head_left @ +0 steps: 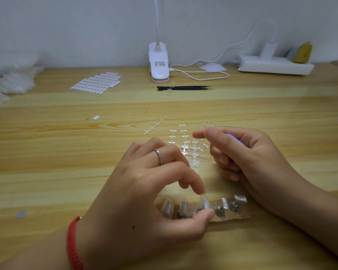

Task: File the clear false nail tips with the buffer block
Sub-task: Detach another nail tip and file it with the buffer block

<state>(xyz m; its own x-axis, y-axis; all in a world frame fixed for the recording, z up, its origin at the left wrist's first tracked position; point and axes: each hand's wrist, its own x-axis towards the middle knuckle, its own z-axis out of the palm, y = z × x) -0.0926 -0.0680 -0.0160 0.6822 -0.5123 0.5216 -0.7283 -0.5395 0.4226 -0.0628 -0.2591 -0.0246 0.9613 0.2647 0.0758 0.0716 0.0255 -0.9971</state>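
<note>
Left hand (144,184) pinches clear oval false nail tip (204,203) between index fingertip and thumb, just over clear plastic holder strip with metal studs (240,211) on pale wooden table (66,152). Right hand (248,152), apart from left, curls fingers round lilac buffer block (235,139), mostly hidden. Clear plastic sprue pieces (183,141) lie between hands; black tweezers (183,88) farther back.

Pale wooden desk (47,152) scattered with nail-work bits.

At the back stood a white clip lamp (158,63), its looped cable (201,74) and a power strip (275,65). Black tweezers (183,88) lay before the lamp, a sheet of oval tabs (97,82) to their left, and clear bags (12,80) at the far left. Empty clear sprues (156,124) lay mid-desk. Nearest the front lay a clear holder strip (240,213) bearing nail tips (167,206).
</note>
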